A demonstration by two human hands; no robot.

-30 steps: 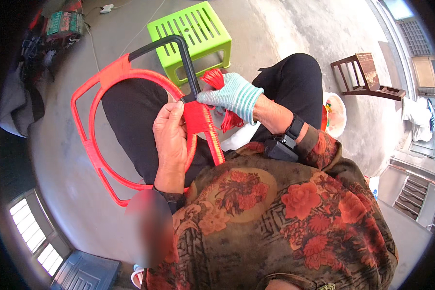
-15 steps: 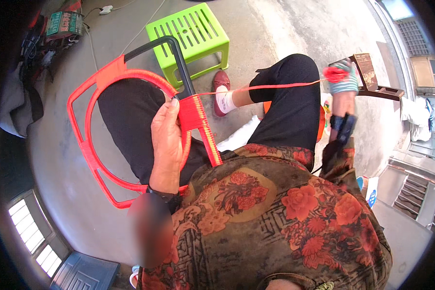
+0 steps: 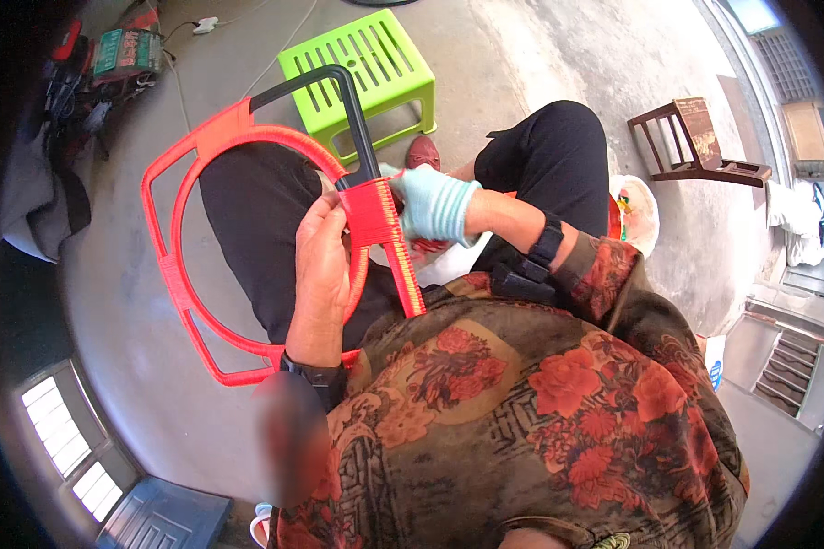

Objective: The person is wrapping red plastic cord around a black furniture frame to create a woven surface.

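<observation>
Across my left thigh lies a frame (image 3: 218, 133), a ring set inside a squared outline, mostly wrapped in red cord. One bent black bar (image 3: 350, 108) of it shows bare at the far side. My left hand (image 3: 320, 256) is closed on the ring's edge, thumb beside the wide wrapped band (image 3: 370, 212). My right hand (image 3: 435, 204), in a pale blue striped glove, is close against that band's right side. Its fingers are curled, and a bunch of red cord (image 3: 428, 245) shows under it. The fingertips are partly hidden behind the frame.
A green plastic stool (image 3: 362, 64) stands ahead, just beyond the black bar. At the right, a small wooden stool (image 3: 691, 142) lies tipped on the concrete floor. A whitish container (image 3: 643, 215) is by my right knee. Dark gear and cables (image 3: 124, 55) are at the far left.
My right hand has come in from far right to the wrapped band, bringing the red cord; the long taut strand no longer shows. The frame has shifted slightly right in my left hand.
</observation>
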